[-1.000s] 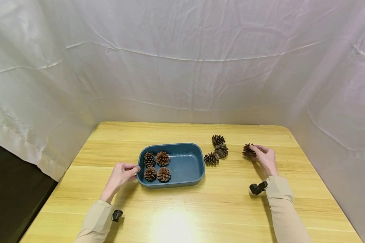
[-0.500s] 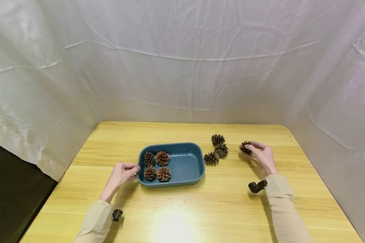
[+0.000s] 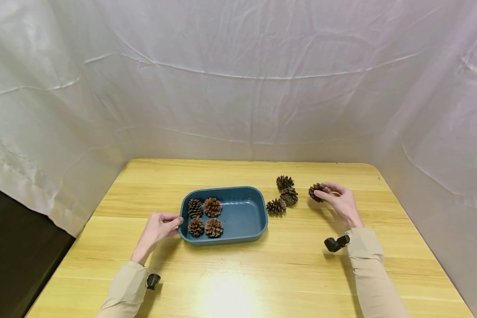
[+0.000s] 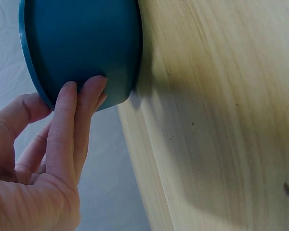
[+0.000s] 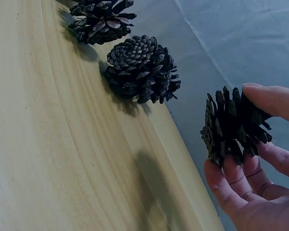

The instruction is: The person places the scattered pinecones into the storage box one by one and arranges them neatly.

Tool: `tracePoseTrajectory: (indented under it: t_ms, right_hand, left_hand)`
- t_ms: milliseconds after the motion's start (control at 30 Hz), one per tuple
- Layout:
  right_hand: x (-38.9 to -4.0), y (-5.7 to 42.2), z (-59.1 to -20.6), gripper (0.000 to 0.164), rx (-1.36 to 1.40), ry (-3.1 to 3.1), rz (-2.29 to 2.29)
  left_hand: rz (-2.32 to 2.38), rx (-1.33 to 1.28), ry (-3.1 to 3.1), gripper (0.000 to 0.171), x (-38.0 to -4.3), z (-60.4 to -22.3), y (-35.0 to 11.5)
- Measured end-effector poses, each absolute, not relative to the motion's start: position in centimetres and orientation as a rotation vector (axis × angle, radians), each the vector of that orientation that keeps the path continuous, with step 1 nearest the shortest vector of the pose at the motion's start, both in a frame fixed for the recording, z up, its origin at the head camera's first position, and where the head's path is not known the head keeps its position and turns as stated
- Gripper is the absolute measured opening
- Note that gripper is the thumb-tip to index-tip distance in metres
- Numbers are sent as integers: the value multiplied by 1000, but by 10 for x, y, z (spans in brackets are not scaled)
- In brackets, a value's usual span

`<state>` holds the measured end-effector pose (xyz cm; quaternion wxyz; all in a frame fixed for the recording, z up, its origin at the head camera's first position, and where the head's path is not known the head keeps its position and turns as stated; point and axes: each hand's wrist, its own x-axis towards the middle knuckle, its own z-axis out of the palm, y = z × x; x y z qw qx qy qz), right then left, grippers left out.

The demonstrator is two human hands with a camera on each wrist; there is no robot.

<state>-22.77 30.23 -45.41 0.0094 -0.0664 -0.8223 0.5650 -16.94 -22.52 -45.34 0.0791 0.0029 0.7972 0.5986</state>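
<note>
My left hand (image 3: 157,229) pinches the left end of a blue rectangular tub (image 3: 242,240). In the left wrist view, straight fingers lie along the outer wall of the tub (image 4: 86,43), thumb at the rim. Several brown pine cones, one of them a front one (image 3: 213,228), sit in the tub's left half. At the right, my right hand (image 3: 342,204) holds a pine cone (image 3: 317,192) between thumb and fingertips, above the table. The right wrist view shows this pine cone (image 5: 231,125) with its scales turned sideways.
Three more pine cones lie on the table right of the tub: a back one (image 3: 285,182), a middle one (image 3: 289,196) and a front one (image 3: 276,207). The wooden table (image 3: 286,274) ends at a pale curtain (image 3: 238,110) behind.
My right hand has moved left and slightly away from me, and the pine cone in it has been raised and turned. The left hand and the tub have stayed put.
</note>
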Motion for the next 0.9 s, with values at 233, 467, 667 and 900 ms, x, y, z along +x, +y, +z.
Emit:
tracePoseTrajectory:
  t_ms: [233, 467, 667, 900]
  right_hand:
    - [-227, 298, -449, 69, -145, -2627, 1756]
    - [-227, 293, -444, 68, -106, -2614, 1781]
    - [-227, 286, -440, 62, -28, -2542, 1848]
    - [-226, 275, -433, 59, 40, -2557, 1792]
  left_hand:
    - [1776, -26, 2394, 38, -169, -452, -224]
    - [1697, -87, 2431, 35, -168, -449, -220]
    - [1726, -79, 2419, 32, -169, -452, -220]
    - [1725, -79, 2419, 33, -169, -451, -220]
